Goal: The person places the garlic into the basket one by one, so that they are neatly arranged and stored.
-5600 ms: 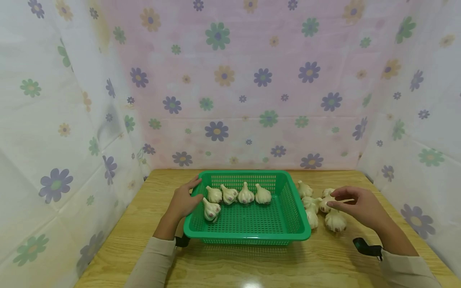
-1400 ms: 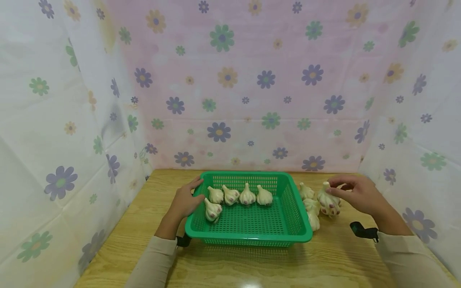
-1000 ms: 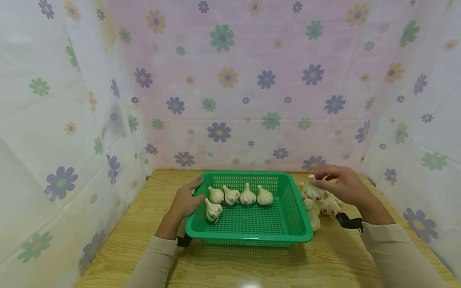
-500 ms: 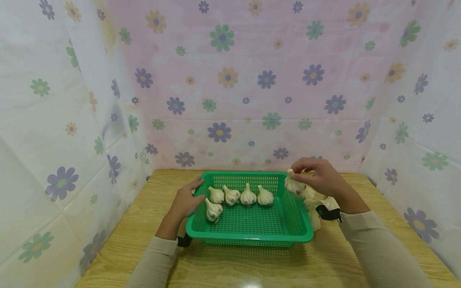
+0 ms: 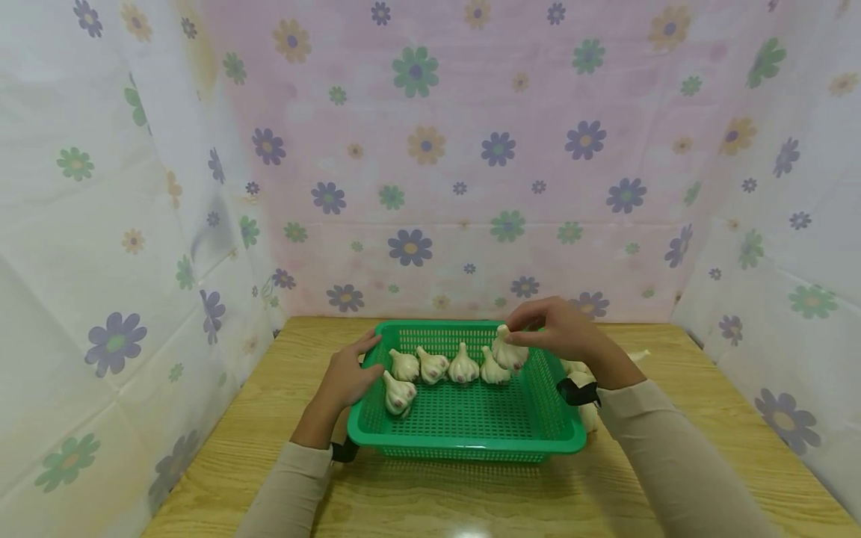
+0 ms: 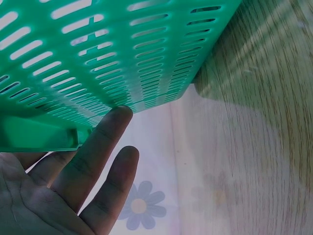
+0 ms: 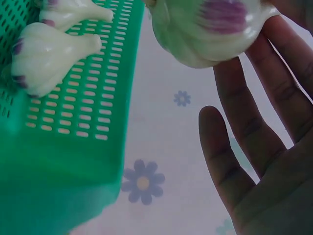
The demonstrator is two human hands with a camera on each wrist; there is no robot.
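Observation:
A green mesh basket (image 5: 464,442) stands on the table with several garlic bulbs inside, four in a back row and one bulb (image 5: 398,394) at the left. My right hand (image 5: 561,332) pinches the stem of another bulb (image 5: 509,351) over the basket's back right part; that bulb (image 7: 210,29) looms large in the right wrist view, near the hand (image 7: 274,161). At the basket's left rim lies my left hand (image 5: 350,377), thumb over the rim. In the left wrist view, fingers of this hand (image 6: 73,181) touch the outside of the mesh wall (image 6: 146,54).
More garlic bulbs (image 5: 589,417) lie on the wooden table (image 5: 430,501) to the right of the basket, partly hidden by the right wrist and its black strap. Flowered cloth (image 5: 444,149) hangs behind and at both sides.
The right hand has lifted a bulb from the group at the right and carried it left, over the basket. The left hand has stayed at the left rim.

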